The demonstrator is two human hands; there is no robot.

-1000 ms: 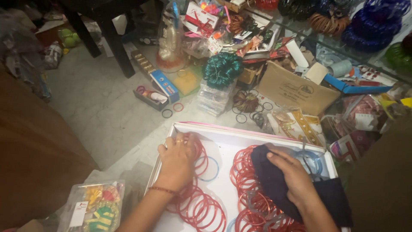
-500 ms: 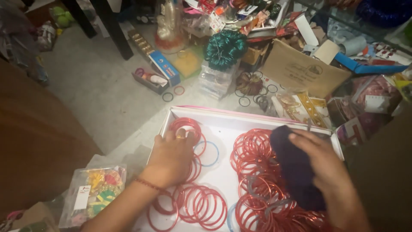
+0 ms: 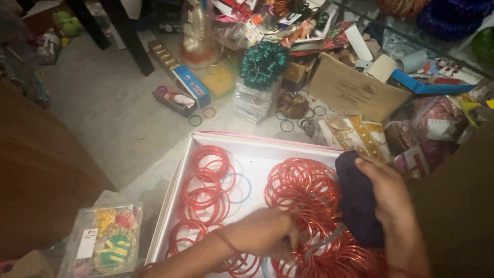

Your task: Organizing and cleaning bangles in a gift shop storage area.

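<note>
Red bangles (image 3: 303, 193) lie heaped in the right half of a white tray (image 3: 165, 206) on the floor. Left hand (image 3: 265, 234) reaches across, fingers closed in the heap. Right hand (image 3: 388, 193) clamped on a dark cloth (image 3: 355, 203) beside it. More red bangles (image 3: 206, 188) lie at tray's left.

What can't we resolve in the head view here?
- Left hand fingertips: blurred, buried among the red bangles; whether it holds any cannot be told.
- Right hand lies on the dark cloth; what is beneath is hidden.
- White box: near end cut off by the bottom edge.
- Small rings on the floor: too small to tell material.
</note>
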